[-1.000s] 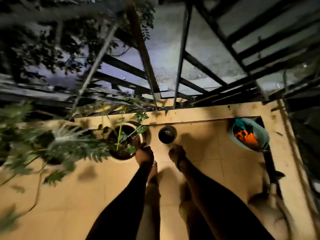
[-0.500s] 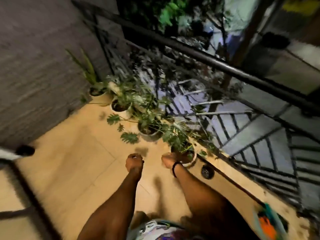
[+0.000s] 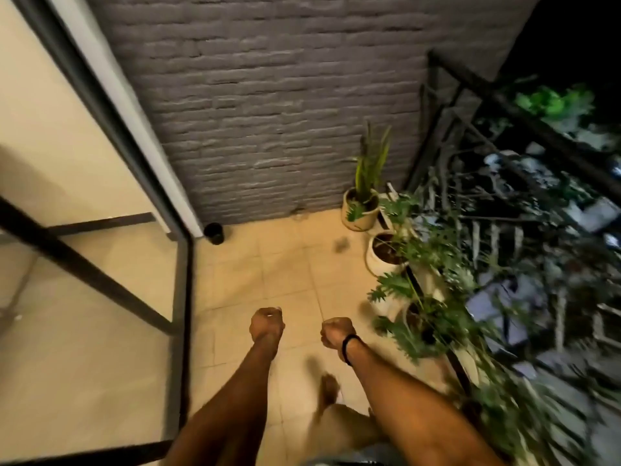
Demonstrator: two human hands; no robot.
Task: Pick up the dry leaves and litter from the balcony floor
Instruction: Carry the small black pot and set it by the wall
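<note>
The left hand (image 3: 267, 322) and right hand (image 3: 337, 332) have fingers curled tight like fists. I cannot tell if anything is inside. A small dark leaf (image 3: 341, 245) lies on the balcony floor (image 3: 268, 270), near the white pot (image 3: 374, 262). It is best to step close, bend low, and pinch it softly so it does not crumble.

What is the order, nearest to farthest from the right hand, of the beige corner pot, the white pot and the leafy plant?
From the right hand:
1. Leafy plant, just to its right.
2. White pot, farther ahead.
3. Beige pot, in the corner by the brick wall.
</note>
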